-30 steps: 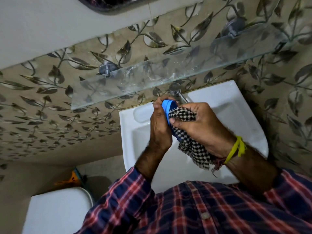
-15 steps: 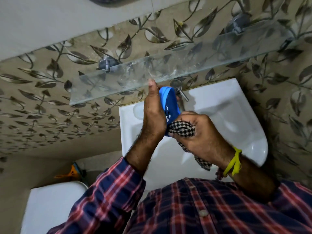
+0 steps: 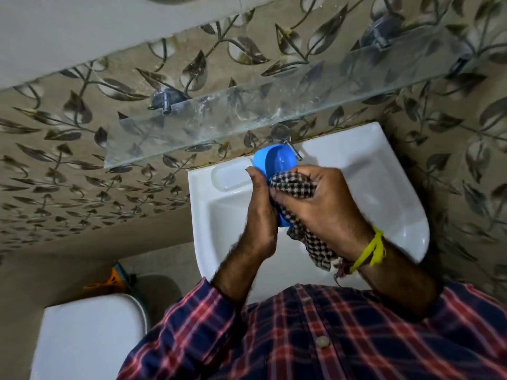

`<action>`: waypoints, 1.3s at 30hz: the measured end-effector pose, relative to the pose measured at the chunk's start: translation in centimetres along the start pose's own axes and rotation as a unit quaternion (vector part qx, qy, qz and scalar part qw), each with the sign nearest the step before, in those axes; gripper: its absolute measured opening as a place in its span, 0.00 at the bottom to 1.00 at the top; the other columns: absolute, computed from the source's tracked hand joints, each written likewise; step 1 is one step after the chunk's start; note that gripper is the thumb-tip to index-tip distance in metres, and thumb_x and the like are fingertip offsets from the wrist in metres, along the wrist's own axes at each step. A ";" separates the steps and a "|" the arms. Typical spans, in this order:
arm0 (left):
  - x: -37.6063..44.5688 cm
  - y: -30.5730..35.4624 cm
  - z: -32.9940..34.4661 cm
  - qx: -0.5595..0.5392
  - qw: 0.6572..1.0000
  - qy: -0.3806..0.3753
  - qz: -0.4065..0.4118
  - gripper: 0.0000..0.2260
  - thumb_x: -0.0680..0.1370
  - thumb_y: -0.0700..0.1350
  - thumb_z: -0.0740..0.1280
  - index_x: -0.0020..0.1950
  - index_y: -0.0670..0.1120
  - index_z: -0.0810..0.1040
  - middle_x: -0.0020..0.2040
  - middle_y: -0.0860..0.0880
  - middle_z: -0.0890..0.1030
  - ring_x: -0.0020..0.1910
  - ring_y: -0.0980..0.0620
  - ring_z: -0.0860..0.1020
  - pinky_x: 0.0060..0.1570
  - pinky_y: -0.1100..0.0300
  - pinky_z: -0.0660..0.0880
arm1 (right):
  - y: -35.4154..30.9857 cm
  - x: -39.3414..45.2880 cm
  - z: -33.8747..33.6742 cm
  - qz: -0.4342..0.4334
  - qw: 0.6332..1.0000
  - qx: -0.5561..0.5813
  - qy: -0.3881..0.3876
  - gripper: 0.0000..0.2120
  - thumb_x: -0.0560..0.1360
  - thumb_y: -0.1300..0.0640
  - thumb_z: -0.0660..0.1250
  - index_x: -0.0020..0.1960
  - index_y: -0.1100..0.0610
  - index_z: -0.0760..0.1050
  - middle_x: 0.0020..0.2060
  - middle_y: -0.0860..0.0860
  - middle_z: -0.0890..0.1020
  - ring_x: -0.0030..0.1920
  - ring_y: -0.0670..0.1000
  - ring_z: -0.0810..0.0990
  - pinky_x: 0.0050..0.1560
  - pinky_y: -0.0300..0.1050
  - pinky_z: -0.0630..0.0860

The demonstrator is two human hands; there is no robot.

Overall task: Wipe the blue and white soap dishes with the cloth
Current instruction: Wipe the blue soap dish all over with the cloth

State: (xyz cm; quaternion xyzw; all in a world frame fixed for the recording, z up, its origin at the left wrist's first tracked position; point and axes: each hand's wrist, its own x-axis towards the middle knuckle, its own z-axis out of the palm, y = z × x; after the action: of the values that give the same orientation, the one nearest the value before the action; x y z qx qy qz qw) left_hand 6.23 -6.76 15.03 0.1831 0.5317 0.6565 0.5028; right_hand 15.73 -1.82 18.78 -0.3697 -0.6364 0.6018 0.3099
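Hands meet mid-frame over the sink (image 3: 397, 204): my left hand (image 3: 259, 215) is clamped on the rim of the blue soap dish (image 3: 274, 160), and my right hand (image 3: 321, 207) is closed on the checkered cloth (image 3: 293, 185), pressing it into the bowl. I judge the dish light, stiff and slick, best held by its edges, the cloth soft. No white dish shows on the glass shelf (image 3: 247, 116) above.

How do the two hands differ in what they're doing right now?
The left hand grips the blue soap dish by its edge and holds it up over the white sink; the right hand holds no dish but bunches the checked cloth against it. The right wrist wears a yellow thread; the left wrist is bare. Both hands are closed and meet at the dish.
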 end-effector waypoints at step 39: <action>1.9 -1.3 -3.0 0.281 0.905 -0.065 0.311 0.31 0.80 0.68 0.50 0.77 0.52 0.63 0.67 0.37 0.72 0.64 0.31 0.73 0.61 0.27 0.68 | -1.4 0.3 -1.9 0.190 0.946 0.243 -0.102 0.12 0.74 0.67 0.68 0.55 0.73 0.77 0.44 0.66 0.80 0.38 0.56 0.79 0.42 0.47 0.79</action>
State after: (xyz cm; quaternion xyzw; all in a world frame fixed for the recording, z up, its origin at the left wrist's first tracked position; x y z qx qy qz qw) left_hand 3.67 -6.82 12.22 0.5154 0.5765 0.5893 0.2341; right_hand 17.02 -0.60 20.34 -0.3339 -0.4174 0.8202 0.2037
